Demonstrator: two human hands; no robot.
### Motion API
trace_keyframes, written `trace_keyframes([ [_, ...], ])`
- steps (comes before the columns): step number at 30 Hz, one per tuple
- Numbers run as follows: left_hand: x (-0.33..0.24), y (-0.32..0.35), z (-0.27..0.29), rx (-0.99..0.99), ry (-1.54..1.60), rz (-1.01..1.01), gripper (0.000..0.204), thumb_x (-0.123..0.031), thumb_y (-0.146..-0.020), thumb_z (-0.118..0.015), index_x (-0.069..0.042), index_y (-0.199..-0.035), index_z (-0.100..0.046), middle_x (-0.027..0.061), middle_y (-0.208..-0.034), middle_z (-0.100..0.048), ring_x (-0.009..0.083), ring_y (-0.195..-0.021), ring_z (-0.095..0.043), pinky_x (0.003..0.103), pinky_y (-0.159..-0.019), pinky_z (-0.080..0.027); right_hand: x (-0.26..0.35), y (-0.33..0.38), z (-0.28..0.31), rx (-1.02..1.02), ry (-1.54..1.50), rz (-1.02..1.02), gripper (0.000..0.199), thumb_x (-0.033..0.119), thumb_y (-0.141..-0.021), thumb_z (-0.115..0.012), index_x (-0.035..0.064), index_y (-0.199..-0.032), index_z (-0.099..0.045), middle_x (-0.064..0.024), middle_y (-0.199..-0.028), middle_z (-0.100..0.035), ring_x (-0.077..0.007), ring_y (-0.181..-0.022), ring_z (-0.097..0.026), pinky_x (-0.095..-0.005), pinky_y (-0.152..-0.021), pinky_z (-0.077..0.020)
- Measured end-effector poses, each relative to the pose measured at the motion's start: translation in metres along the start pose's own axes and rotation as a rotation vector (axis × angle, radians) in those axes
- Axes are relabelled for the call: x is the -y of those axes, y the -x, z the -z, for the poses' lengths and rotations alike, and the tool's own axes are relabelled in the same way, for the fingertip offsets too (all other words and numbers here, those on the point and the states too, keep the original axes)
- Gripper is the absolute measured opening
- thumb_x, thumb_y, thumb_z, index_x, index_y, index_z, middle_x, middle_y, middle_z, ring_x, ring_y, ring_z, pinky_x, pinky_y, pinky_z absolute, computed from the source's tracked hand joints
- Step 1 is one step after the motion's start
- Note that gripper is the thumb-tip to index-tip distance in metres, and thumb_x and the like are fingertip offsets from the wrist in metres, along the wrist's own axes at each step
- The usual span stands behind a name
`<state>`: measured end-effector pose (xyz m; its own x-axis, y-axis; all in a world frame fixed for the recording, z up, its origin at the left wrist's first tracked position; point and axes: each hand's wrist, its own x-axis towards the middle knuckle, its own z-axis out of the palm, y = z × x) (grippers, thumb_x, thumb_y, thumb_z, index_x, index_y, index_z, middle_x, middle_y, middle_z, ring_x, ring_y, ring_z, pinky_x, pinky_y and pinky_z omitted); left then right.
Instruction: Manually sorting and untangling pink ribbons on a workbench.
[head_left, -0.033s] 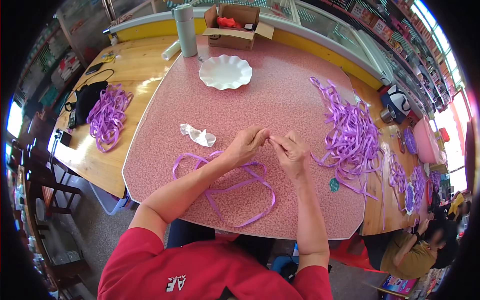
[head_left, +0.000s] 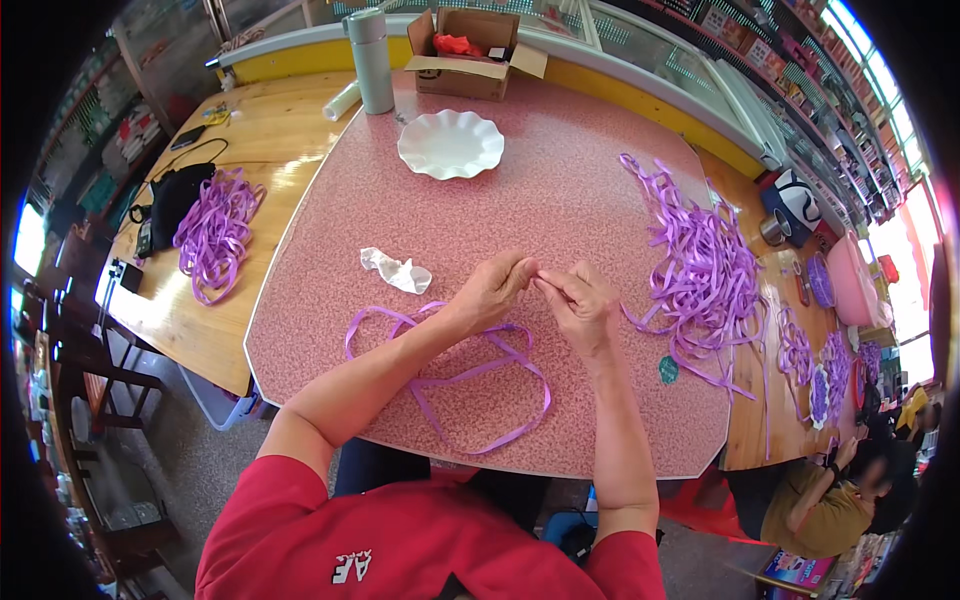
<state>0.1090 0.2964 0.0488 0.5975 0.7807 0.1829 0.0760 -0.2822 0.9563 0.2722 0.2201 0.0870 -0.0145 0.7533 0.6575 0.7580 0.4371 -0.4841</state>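
Note:
My left hand [head_left: 497, 287] and my right hand [head_left: 582, 303] meet over the middle of the pink speckled table [head_left: 560, 220]. Thumb and fingers of each are pinched together, tip to tip. What they pinch is too small to make out. Under my left wrist and between my forearms lies a loose, looped purple ribbon [head_left: 547, 395], partly hidden by my left hand and forearm. Crumpled white tissue [head_left: 397, 270] rests to the left of my hands. Right of my right hand spreads a big tangled heap of purple ribbons [head_left: 705, 265].
Farther back stand a white scalloped dish [head_left: 452, 145], a pale green flask [head_left: 371, 62] and an open cardboard box [head_left: 462, 80]. More purple ribbon [head_left: 217, 235] lies on the left wooden table beside a black bag [head_left: 180, 200]. Another person [head_left: 825, 510] sits at the lower right.

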Motion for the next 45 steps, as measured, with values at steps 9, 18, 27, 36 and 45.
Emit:
trace_keyframes([
  [9,-0.007,0.003,0.003,0.113,0.150,-0.017,0.033,-0.035,-0.106,-0.046,-0.003,-0.105,-0.055,0.0011,-0.090,-0.053,0.0103,-0.086,-0.048,0.028,-0.075,-0.043,-0.002,0.000,0.001,-0.003,-0.163,-0.146,0.013,0.004,-0.079,-0.078,0.0066,-0.091,-0.075,-0.0031,-0.068,-0.054,-0.0125,-0.057,-0.051,-0.0297,-0.049,-0.0392],
  [18,-0.004,0.002,0.005,0.167,0.144,0.056,0.040,-0.038,-0.106,-0.043,-0.002,-0.101,-0.058,0.0022,-0.091,-0.057,0.0105,-0.087,-0.052,0.027,-0.079,-0.045,0.000,0.000,0.003,-0.007,-0.135,-0.110,0.010,0.006,-0.081,-0.078,0.0057,-0.090,-0.075,-0.0026,-0.069,-0.056,-0.0121,-0.056,-0.052,-0.0293,-0.049,-0.0393],
  [27,-0.017,0.002,0.005,0.172,0.327,0.085,0.040,-0.039,-0.107,-0.041,-0.002,-0.105,-0.057,0.0042,-0.093,-0.059,0.0119,-0.088,-0.055,0.028,-0.081,-0.046,-0.005,0.001,0.002,-0.007,-0.132,-0.073,0.008,0.005,-0.081,-0.077,0.0053,-0.088,-0.074,-0.0027,-0.069,-0.056,-0.0127,-0.057,-0.052,-0.0292,-0.049,-0.0401],
  [36,0.001,0.002,0.005,0.151,0.292,0.038,0.032,-0.034,-0.106,-0.047,-0.004,-0.103,-0.055,0.0035,-0.094,-0.058,0.0118,-0.092,-0.054,0.029,-0.085,-0.046,-0.008,0.000,0.003,0.005,-0.337,-0.203,0.009,0.003,-0.085,-0.073,0.0035,-0.094,-0.074,0.0022,-0.069,-0.058,-0.0081,-0.059,-0.049,-0.0241,-0.052,-0.0385],
  [45,-0.010,0.000,0.013,0.269,0.444,0.116,0.019,-0.025,-0.099,-0.061,-0.008,-0.103,-0.058,0.0037,-0.102,-0.063,0.0118,-0.098,-0.057,0.029,-0.088,-0.045,-0.012,-0.001,0.013,-0.059,-0.975,-0.738,0.019,0.009,-0.090,-0.071,0.0050,-0.108,-0.070,0.0072,-0.071,-0.057,0.0008,-0.057,-0.041,-0.0167,-0.049,-0.0299],
])
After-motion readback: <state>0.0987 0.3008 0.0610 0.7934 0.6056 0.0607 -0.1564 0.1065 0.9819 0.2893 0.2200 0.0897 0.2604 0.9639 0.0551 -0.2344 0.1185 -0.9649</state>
